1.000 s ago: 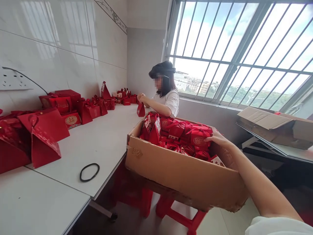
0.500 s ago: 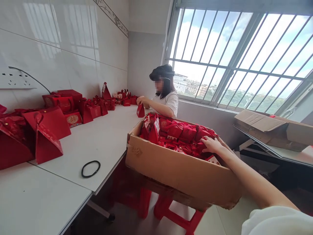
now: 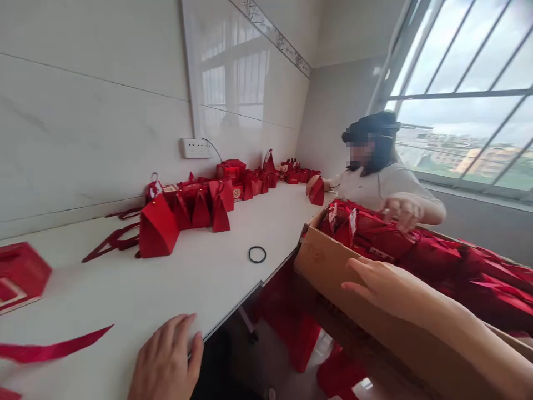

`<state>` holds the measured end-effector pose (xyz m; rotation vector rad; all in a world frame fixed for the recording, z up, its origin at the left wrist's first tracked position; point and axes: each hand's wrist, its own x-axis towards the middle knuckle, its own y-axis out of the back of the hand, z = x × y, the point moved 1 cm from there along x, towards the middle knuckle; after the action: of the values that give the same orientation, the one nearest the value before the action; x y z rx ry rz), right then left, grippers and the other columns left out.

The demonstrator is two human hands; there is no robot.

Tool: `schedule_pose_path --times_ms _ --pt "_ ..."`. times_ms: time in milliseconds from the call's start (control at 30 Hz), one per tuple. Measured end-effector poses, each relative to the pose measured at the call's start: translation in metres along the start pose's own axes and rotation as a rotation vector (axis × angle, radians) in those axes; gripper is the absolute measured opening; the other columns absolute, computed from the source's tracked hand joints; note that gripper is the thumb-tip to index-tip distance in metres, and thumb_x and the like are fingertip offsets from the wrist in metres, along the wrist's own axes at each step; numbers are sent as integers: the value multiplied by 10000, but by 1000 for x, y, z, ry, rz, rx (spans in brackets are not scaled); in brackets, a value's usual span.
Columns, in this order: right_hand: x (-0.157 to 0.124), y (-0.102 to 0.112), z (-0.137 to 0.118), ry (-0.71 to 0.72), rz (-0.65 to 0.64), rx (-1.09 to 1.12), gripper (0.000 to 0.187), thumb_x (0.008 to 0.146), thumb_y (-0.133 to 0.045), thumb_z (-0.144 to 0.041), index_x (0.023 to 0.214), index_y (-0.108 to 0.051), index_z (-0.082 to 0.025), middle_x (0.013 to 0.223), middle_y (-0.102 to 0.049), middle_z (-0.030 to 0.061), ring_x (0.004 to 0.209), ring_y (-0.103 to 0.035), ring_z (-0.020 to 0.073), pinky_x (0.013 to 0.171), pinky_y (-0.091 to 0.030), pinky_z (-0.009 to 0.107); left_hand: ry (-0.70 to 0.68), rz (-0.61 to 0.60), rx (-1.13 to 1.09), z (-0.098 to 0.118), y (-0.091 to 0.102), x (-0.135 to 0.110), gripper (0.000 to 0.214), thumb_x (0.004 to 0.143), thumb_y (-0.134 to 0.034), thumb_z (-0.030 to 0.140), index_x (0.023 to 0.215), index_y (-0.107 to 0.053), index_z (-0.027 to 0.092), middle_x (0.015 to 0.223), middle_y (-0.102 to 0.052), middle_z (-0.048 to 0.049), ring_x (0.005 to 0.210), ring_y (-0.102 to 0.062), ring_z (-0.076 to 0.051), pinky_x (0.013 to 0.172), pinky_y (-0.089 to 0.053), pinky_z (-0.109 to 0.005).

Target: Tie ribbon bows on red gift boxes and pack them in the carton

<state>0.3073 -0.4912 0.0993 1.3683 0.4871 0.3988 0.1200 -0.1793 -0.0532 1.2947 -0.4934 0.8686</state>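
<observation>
Red paper gift boxes (image 3: 437, 253) fill an open-topped brown cardboard carton (image 3: 328, 278) beside the long, white, flat-topped table (image 3: 208, 272). Across the carton's near wall reaches the person's right forearm, slanting in from the lower right; the right hand (image 3: 372, 280) points leftward, back turned up, its thumb set apart below the fingers, with nothing visible in its grasp. Whether it touches the cardboard cannot be told. Near the table's front edge, the left hand (image 3: 166, 355) is back up, with fingers angled forward and slightly bent, close together, and the thumb spread wide to the right; it shows no object held. Left of it lies a flat, pointed red ribbon (image 3: 56, 350), and farther off a thin black ring-shaped band (image 3: 257, 255). Opposite, a co-worker has one hand (image 3: 402, 213) over the carton's contents and another at a red pointed paper box (image 3: 317, 193).
</observation>
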Motion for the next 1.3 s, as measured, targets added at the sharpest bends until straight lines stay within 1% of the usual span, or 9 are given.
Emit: schedule_pose_path --times_ms 100,167,267,367,533,633,800,1033,1300 --pt "25 -5 -83 533 -187 299 250 875 -506 -396 973 -630 -202 955 -679 76 838 -648 230 725 -475 322 113 55 -181 3 25 -7 371 866 -496 210 1233 -452 184 1091 -598 -111 977 -609 -219 773 -537 -334" --pt "47 -11 -134 764 -320 459 226 873 -503 -373 897 -644 -197 843 -685 43 720 -623 171 642 -453 264 161 280 -303 1 48 -11 461 842 -503 141 1284 -380 192 1140 -541 -121 1058 -574 -213 834 -532 -351" --pt "80 -21 -205 940 -427 691 249 882 -462 -345 816 -627 -170 748 -664 32 607 -553 122 563 -415 232 150 692 -205 -13 93 -22 542 765 -584 82 1247 -391 236 1159 -500 -90 1105 -536 -200 917 -487 -381" --pt "101 -26 -269 1017 -398 895 260 878 -456 -365 820 -601 -157 776 -646 41 615 -530 115 572 -421 243 360 849 -21 -39 138 -33 571 730 -672 179 1221 -389 248 1260 -452 -99 1211 -465 -222 1000 -413 -401" --pt "109 -27 -351 1163 -410 1039 303 812 -562 -449 935 -585 -172 1007 -626 89 869 -602 184 723 -496 317 1035 513 -347 -100 181 -29 648 775 -592 513 1299 -310 256 1445 -318 -132 1374 -291 -281 1073 -343 -433" --pt "109 -24 -382 1157 -435 1088 497 753 -651 -459 1163 -515 -212 1340 -471 124 1157 -522 244 857 -497 367 1156 217 -601 -122 180 -12 725 784 -583 537 1360 -223 281 1437 -367 -127 1288 -434 -273 1054 -374 -422" --pt "125 -15 -402 1071 -295 1243 456 834 -536 -519 1178 -513 -221 1310 -522 103 1194 -501 227 970 -425 400 1044 -82 -677 -132 144 31 790 759 -656 416 1389 -215 238 1313 -527 -121 1185 -539 -245 1020 -414 -397" --pt "173 -11 -366 870 -106 1257 378 748 -583 -561 737 -513 -189 753 -599 23 678 -542 154 631 -430 300 879 -264 -617 -143 96 72 580 810 -544 536 1303 -438 249 1334 -524 -86 1223 -500 -247 998 -413 -349" --pt "179 11 -335 861 -113 1114 348 791 -552 -512 751 -552 -166 746 -607 30 677 -521 142 596 -394 261 699 -410 -409 -135 118 66 349 781 -575 526 875 -610 191 587 -540 36 481 -458 -102 473 -358 -221"
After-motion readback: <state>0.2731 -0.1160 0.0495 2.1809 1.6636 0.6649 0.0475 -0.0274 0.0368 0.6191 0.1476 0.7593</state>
